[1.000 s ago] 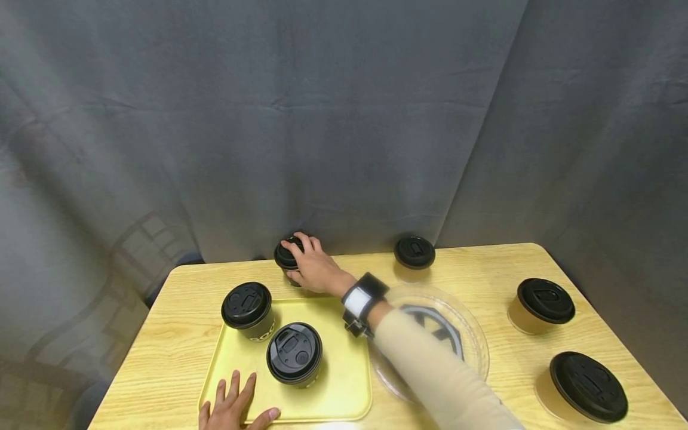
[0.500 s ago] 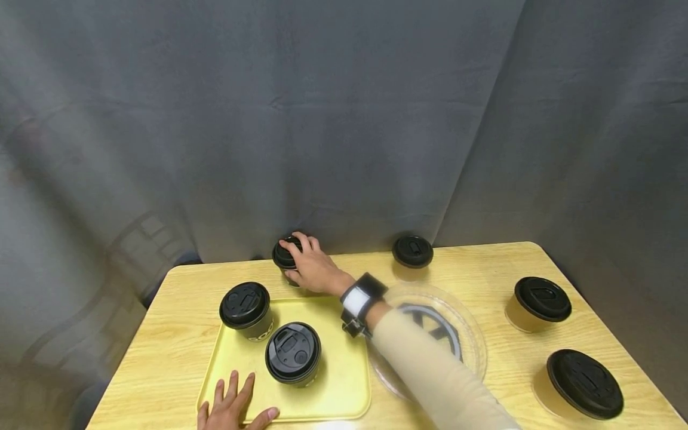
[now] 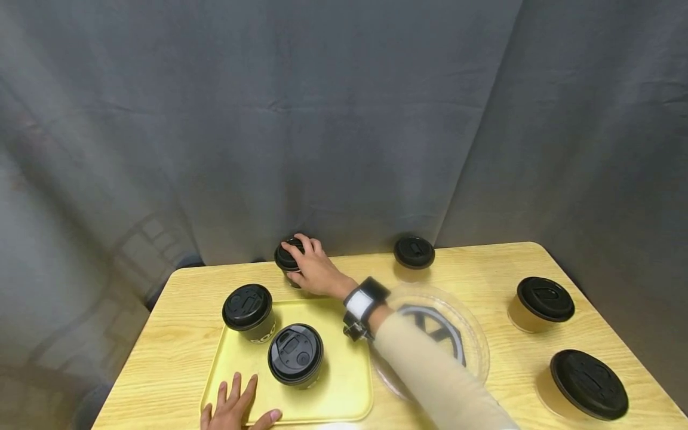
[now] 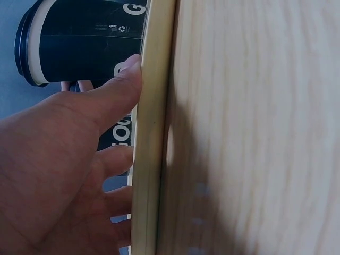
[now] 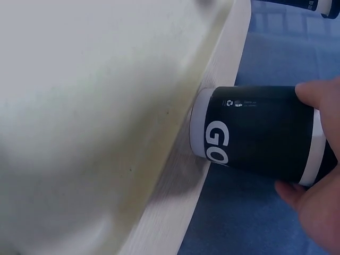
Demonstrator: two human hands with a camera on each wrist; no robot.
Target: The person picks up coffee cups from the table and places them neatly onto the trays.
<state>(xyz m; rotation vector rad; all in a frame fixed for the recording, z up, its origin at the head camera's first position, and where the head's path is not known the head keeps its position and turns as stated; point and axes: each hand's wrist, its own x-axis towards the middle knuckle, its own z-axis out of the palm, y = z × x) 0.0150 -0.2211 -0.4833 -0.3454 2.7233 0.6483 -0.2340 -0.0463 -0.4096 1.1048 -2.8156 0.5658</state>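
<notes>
At the back edge of the table, my right hand point(image 3: 317, 272) grips a lidded paper coffee cup point(image 5: 260, 133) from above, fingers over its black lid and thumb at its side. That cup stands upright just behind the yellow tray point(image 3: 346, 370). My left hand point(image 3: 230, 412) rests with spread fingers on the tray's front left corner; in the left wrist view its thumb point(image 4: 125, 77) lies at the tray's edge. Two more lidded cups are on the tray: a front cup point(image 3: 295, 355) near the middle and another cup point(image 3: 248, 307) at its back left corner.
A clear round plastic lid or dish point(image 3: 475, 334) lies right of the tray, partly under my right forearm. Further lidded cups in lighter brown stand at the back point(image 3: 414, 254), right side point(image 3: 541, 304) and front right point(image 3: 586, 385). A grey curtain point(image 3: 344, 119) hangs behind the table.
Both hands and the cups stay in place; only the head view shifts slightly.
</notes>
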